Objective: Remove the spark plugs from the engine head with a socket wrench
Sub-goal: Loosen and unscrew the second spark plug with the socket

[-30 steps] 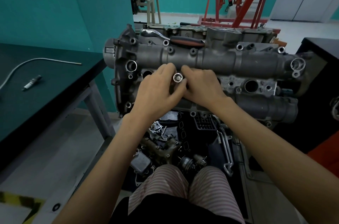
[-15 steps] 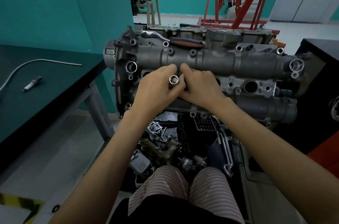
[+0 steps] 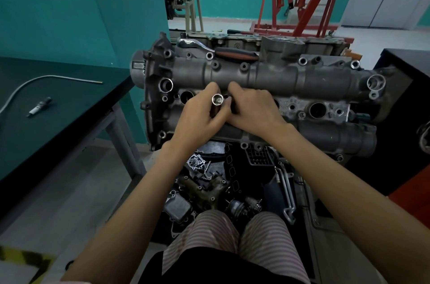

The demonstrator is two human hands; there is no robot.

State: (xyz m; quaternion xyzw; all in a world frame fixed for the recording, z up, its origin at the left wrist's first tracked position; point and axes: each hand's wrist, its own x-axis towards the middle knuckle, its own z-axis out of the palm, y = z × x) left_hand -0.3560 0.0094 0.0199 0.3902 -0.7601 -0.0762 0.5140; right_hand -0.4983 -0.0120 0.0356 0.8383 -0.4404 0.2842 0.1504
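Evidently, progress: partway, judged from one spark plug [image 3: 39, 107] lying loose on the green table [image 3: 69, 107] at the left.
Engine head [image 3: 267, 79]: on its stand ahead of the person, plug wells in a row along the middle.
Left hand [image 3: 197, 118]: fingers curled round a long socket [image 3: 217, 99], open end facing up, over the second well.
Right hand [image 3: 253, 109]: fingers bent close against the socket; whether they pinch it cannot be told.
Ratchet handle [image 3: 235, 54]: resting on the far edge of the head, unattached.
Open wells: the leftmost [image 3: 186, 97] and one at the right [image 3: 317, 109] look dark; whether plugs sit deep inside cannot be told.
Left to do: likely finish this plug, then the others.
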